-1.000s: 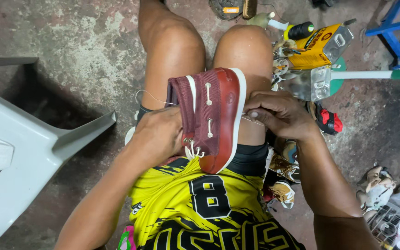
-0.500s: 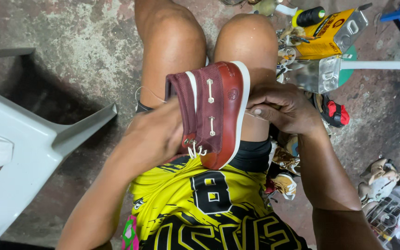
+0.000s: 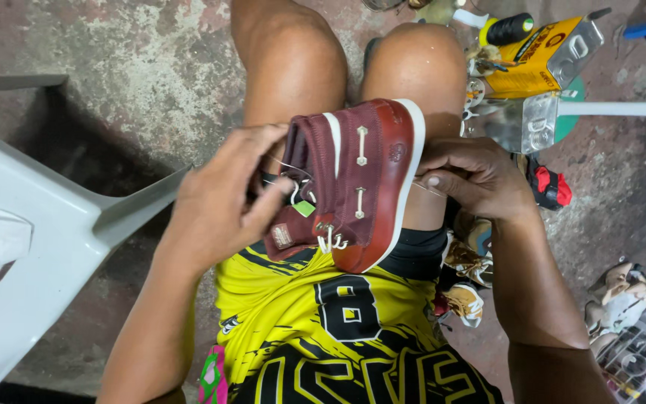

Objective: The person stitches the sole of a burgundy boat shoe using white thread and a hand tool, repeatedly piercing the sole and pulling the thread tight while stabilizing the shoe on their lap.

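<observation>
A pale plastic chair (image 3: pixel 31 247) is lying tipped on the stained concrete floor (image 3: pixel 128 67), well to the left of the maroon shoe (image 3: pixel 360 179), which is serving here as the landmark. The person is sitting with bare knees apart, and a yellow and black jersey (image 3: pixel 323 329) is showing just below the shoe. The shoe is resting on its side on the person's right thigh, its white sole edge facing right and its opening facing left. The left hand (image 3: pixel 222 202) is gripping the shoe at the collar, the thumb pressing across the opening beside a small green tag (image 3: pixel 304 209). The right hand (image 3: pixel 480 179) is pinching against the sole edge of the shoe, fingers curled tight; it may be holding a needle or thread there, though the view is too poor to be sure. Above and to the right of the shoe, a yellow can (image 3: pixel 540 56) is lying next to a dented metal tin (image 3: pixel 525 123). A red and black tool (image 3: pixel 551 187) is sitting just right of the right hand.
</observation>
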